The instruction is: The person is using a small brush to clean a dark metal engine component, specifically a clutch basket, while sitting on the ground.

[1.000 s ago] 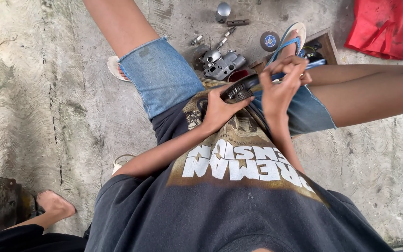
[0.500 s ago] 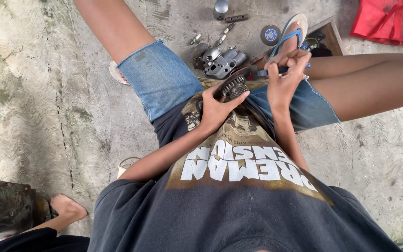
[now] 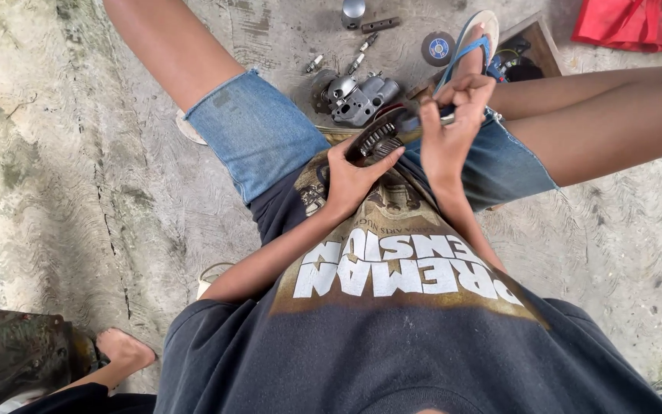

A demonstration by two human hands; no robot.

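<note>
Person seated over a concrete floor (image 3: 78, 153), working in the lap. Left hand (image 3: 354, 180) cups a round toothed metal part (image 3: 381, 134) from below, fingers closed around its near rim. Right hand (image 3: 453, 123) sits on top, fingers curled tight on a small tool whose tip is hidden; cannot tell what kind. The part is held in the air between the knees, above the denim shorts (image 3: 258, 142), resting on nothing.

Risks, as judged: the part looks oily, and with only one hand bearing it a hard push from above could slip it out onto the floor or onto the bare foot in the blue sandal (image 3: 469, 46) just beyond. Teeth sit close to the left palm; a slip could nick it.

Around: grey cast metal housing (image 3: 358, 96) on the floor just past the hands, loose bolts (image 3: 365, 42) beyond, a round disc (image 3: 438, 47), red cloth (image 3: 630, 23) at the far right corner. Another person's bare foot (image 3: 120, 353) near the left edge.
</note>
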